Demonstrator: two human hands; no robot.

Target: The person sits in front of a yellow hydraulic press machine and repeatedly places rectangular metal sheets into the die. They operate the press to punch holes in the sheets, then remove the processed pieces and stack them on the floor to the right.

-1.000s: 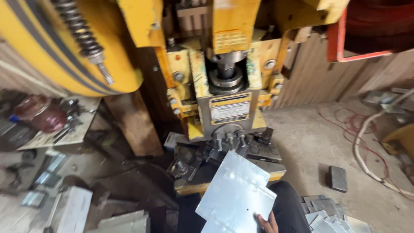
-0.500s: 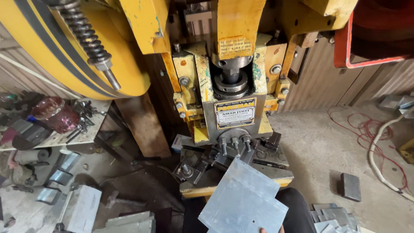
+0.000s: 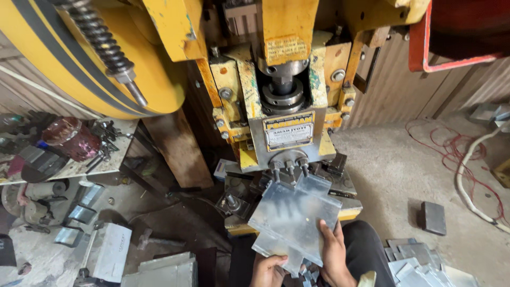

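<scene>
A yellow press point(image 3: 281, 79) fills the top and centre of the frame, its ram head point(image 3: 289, 141) hanging right over the die bed point(image 3: 239, 199). A red tub point(image 3: 71, 139) sits on the table point(image 3: 79, 167) at the left, and cut metal pieces point(image 3: 425, 266) lie at the lower right. I hold the notched metal sheet point(image 3: 295, 218) at lower centre, my left hand point(image 3: 270, 270) gripping its bottom corner and my right hand point(image 3: 333, 255) clasping its right edge, the far end under the ram.

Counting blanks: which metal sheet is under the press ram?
The notched sheet held by both hands, left hand and right hand; the others lie stacked on the floor.
</scene>
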